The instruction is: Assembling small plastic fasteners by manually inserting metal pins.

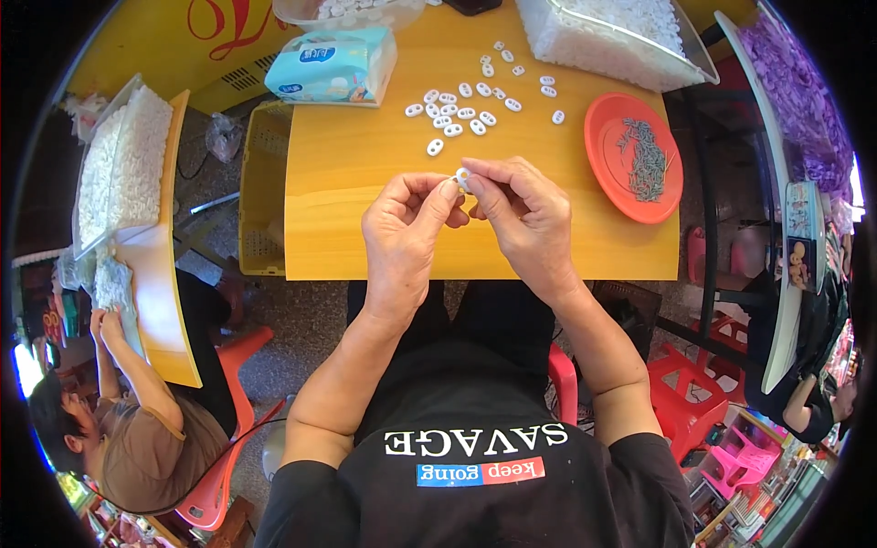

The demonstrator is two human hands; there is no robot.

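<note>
Above the table's near edge, my left hand (408, 219) and my right hand (525, 215) meet, thumbs and fingers pinched together. Between their fingertips they hold one small white oval plastic piece (462, 174) with a hole showing; the fingers cover part of it. Just beyond my hands, several similar white two-holed pieces (478, 128) lie loose on the yellow wooden table (347, 219). To the right of my right hand, an orange-red plastic plate (610, 187) carries a heap of small thin grey metal parts (647, 160), too fine to make out.
A blue tissue pack (343, 68) lies at the far left of the table. A clear bin (603, 41) full of white pieces stands far right, a clear bowl (352, 16) at the back. Left, a person (137, 411) works at another table. Red stools (685, 393) stand right.
</note>
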